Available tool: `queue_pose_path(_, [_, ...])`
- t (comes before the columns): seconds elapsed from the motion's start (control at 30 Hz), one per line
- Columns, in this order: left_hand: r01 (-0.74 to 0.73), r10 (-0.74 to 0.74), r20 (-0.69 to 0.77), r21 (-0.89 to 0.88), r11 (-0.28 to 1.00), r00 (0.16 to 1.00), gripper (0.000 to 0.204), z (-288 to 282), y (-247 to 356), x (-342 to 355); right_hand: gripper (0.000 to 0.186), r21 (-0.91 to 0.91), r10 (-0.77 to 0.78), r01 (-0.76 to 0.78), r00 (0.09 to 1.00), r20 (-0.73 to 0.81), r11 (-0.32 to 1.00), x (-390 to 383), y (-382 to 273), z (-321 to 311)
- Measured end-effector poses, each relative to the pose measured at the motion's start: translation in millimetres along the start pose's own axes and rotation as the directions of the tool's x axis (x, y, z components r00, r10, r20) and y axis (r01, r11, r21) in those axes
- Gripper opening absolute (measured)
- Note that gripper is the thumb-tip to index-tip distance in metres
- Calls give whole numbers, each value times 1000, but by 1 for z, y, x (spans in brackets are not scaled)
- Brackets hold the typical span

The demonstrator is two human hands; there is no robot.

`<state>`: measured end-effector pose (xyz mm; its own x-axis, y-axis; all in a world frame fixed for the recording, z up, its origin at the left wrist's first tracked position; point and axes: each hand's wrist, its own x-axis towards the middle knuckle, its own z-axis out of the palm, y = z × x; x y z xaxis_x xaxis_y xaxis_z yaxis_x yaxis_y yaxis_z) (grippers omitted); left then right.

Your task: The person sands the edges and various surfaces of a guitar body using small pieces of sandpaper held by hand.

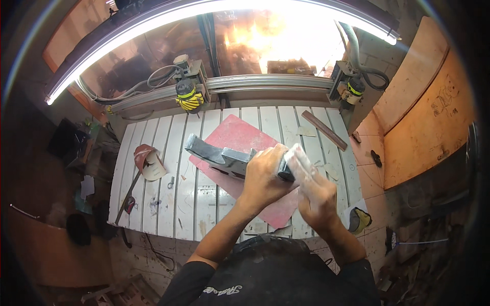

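My left hand (263, 171) is closed around a dark grey, curved workpiece with a stepped edge (224, 157), held tilted above the bench. Against the right end of that piece presses my right hand (314, 186), its fingers bent and coated in pale dust. Whatever lies under those fingers is hidden; a whitish edge shows at their tips, and I cannot tell if it is a pad or dust. Below the workpiece, a pinkish-red flat sheet (237, 130) lies askew on the slatted white bench (199, 229).
A curled reddish-brown sheet with a pale underside (153, 163) sits at the bench's left, beside a tape measure (129, 205). A brown strip (324, 130) lies back right. Behind, a metal rail (270, 84) carries a spindle unit (189, 94). A yellow-grey item (360, 219) rests at the right corner.
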<state>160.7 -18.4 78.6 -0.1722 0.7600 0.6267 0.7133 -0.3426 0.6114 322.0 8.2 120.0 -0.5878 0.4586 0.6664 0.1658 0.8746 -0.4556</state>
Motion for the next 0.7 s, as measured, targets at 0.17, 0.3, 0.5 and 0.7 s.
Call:
queue_pose_path(0.17, [-43,43,1,18,999,999,47,5,9,-2,59,-57,14,-12,999,30,998,7,3,-11])
queue_pose_path(0.3, [-37,36,26,39,999,999,42,2,2,-3,60,-87,-25,33,996,84,996,-2,-4,-16])
queue_pose_path(0.5, [-24,24,25,-1,1000,999,41,1,8,-6,64,-140,6,3,998,66,990,3,7,-16])
queue_pose_path(0.7, [-54,54,-14,-33,998,998,39,-1,12,-7,61,-135,-34,45,996,88,990,7,12,-21])
